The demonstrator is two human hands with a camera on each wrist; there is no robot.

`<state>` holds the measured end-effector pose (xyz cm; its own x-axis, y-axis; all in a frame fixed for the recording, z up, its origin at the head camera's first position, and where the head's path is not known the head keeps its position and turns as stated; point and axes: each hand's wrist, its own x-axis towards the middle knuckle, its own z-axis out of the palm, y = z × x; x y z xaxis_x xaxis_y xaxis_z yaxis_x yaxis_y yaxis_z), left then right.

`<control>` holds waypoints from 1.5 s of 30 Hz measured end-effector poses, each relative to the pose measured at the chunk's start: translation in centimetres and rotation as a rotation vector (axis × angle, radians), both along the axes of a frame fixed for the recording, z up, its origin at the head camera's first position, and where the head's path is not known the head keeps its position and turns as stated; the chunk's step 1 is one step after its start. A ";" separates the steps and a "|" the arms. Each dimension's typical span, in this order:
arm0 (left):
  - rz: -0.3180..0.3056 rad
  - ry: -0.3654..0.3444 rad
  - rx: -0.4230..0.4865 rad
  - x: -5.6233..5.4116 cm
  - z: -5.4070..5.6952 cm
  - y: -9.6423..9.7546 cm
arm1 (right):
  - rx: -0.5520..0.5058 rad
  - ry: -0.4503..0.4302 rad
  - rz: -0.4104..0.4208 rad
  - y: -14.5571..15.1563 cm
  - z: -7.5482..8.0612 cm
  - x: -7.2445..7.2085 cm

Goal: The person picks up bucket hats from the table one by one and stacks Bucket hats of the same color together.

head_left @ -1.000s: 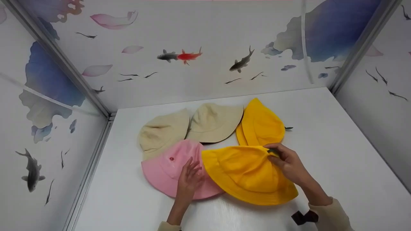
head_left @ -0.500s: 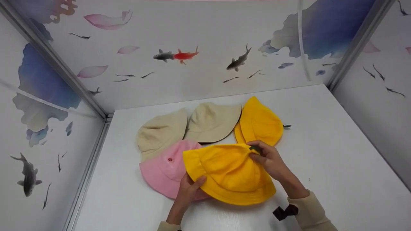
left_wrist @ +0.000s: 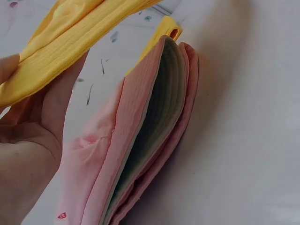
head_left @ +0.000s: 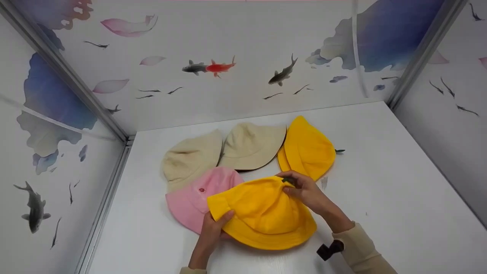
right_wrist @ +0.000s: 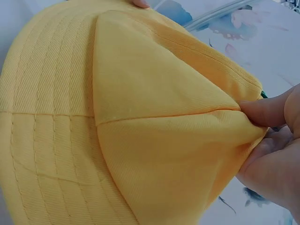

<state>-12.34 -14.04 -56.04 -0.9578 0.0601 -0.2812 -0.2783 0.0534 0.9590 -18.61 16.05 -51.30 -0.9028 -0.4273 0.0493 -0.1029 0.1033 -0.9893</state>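
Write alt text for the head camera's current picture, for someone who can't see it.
A yellow hat is held over a white table, a person's left hand on the brim, right hand pinching the crown. Beside and beyond it are a partly covered pink hat, two beige hats and another yellow hat, before a wall painted with fish.

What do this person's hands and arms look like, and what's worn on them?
The left hand and right hand are gloveless. The right sleeve is plain beige; a black, blocky attachment juts from its cuff. Only a beige edge of the left sleeve shows.
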 end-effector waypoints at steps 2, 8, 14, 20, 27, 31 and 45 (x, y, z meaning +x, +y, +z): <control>0.011 0.023 -0.026 0.1 -0.1 -0.1 | -0.002 -0.006 0.005 -0.1 -0.2 -0.1; 0.131 0.055 -0.143 0.6 -0.1 0.2 | 0.010 -0.034 -0.027 -0.5 -0.6 -0.2; 0.228 0.008 -0.149 0.9 -0.1 0.6 | 0.037 -0.114 -0.064 -0.4 -1.0 -0.3; 0.262 0.023 -0.112 1.0 -0.5 0.2 | 0.161 -0.148 -0.090 0.1 -2.4 -0.2; 0.322 -0.013 -0.096 1.1 -1.0 -0.3 | 0.210 -0.133 -0.062 0.5 -4.1 0.3; 0.349 0.001 -0.096 1.1 -1.1 -0.5 | 0.211 -0.124 -0.053 0.8 -5.1 0.5; 0.411 -0.105 -0.066 1.3 -1.5 -1.6 | 0.177 -0.164 -0.091 2.0 -6.4 1.0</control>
<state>-11.09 -15.68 -57.55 -0.8642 -0.3419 -0.3692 -0.3853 -0.0223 0.9225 -17.63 18.02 -57.73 -0.9275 -0.3332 -0.1693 0.0749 0.2781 -0.9576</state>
